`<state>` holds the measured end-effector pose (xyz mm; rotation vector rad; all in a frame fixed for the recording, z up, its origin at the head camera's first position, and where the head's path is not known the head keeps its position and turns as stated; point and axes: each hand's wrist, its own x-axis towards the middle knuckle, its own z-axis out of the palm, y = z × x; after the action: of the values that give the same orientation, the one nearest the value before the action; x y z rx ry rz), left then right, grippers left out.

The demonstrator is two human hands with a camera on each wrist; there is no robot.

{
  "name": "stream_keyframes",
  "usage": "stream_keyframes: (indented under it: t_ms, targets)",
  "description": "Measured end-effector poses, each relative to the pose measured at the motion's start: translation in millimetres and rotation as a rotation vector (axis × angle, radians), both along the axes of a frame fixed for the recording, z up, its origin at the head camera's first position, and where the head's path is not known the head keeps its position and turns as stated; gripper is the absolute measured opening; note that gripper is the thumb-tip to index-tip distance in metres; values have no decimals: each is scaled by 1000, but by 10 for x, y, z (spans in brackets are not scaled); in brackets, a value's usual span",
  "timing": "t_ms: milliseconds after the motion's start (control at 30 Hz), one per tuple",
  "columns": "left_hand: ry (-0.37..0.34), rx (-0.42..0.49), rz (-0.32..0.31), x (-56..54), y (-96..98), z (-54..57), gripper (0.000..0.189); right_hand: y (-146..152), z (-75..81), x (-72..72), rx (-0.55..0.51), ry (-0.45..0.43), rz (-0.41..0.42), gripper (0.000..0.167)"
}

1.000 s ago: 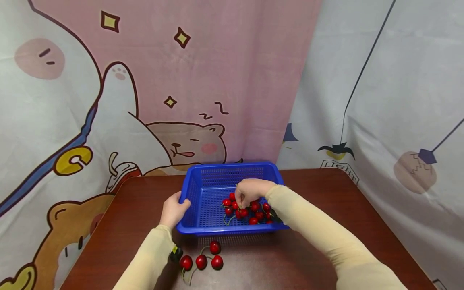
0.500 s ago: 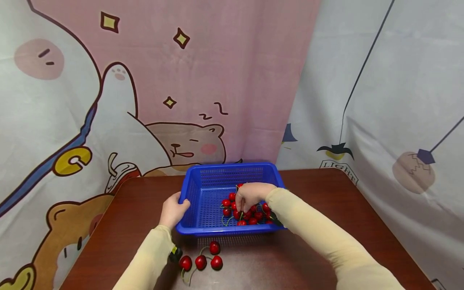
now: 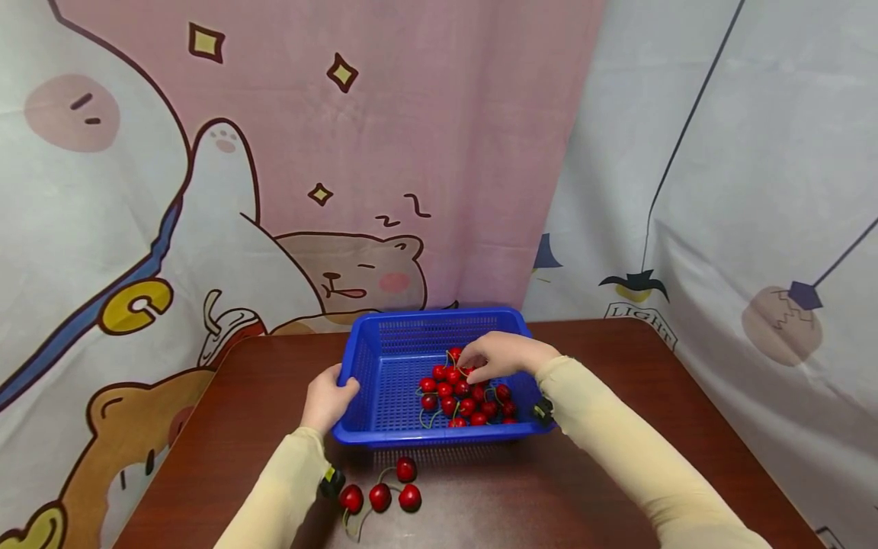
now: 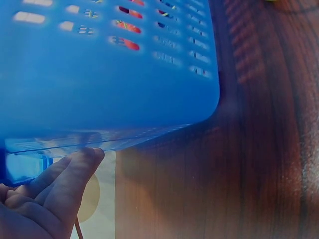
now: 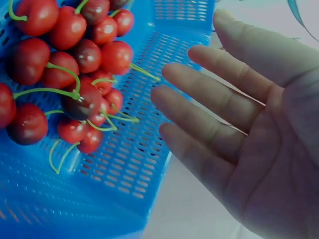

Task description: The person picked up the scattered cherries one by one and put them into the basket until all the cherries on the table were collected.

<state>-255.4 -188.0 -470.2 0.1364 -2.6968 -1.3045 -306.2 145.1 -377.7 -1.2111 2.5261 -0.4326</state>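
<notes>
A blue perforated plastic basket (image 3: 439, 436) stands on the table, and my left hand (image 3: 327, 398) grips its left rim with the thumb over the edge. In the left wrist view the fingers of that left hand (image 4: 62, 199) lie against the basket wall (image 4: 99, 94). Red cherries (image 3: 478, 418) with green stems are piled in the basket's right half. Just above the pile hovers my right hand (image 3: 506, 355). Seen from the right wrist, this right hand (image 5: 234, 129) has loosely extended fingers and nothing in its grasp, apart from the cherries (image 5: 68, 28).
Several cherries (image 3: 380, 496) with stems lie on the brown wooden table (image 3: 274, 381), in front of the basket near my left forearm. A printed cartoon curtain (image 3: 439, 152) hangs behind the table and along its sides.
My right hand has let go of the cherries in the pile, risen and moved right, with its fingers spreading. A cherry now lies near the basket's front wall. The left hand keeps its place.
</notes>
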Motion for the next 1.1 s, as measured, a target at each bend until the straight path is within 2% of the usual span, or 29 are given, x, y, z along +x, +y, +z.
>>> stream_keyframes:
  t_ms: [100,233,500,700,867,1100]
  targets:
    - [-1,1,0,1,3,1,43,95,42,48,-36,48,2,36]
    - [-1,3,4,8,11,5,44,205,58,117,-70,116,-45,39]
    - [8,3,10,7,22,2,42,452,-56,224,-118,294,-234,40]
    - [11,-1,15,7,16,-11,41,625,-154,268,-209,387,-378,44]
    - [5,4,9,7,7,-3,43,744,-285,276,-269,405,-522,50]
    - [-4,4,8,13,5,15,45,856,-485,279,-322,310,-691,60]
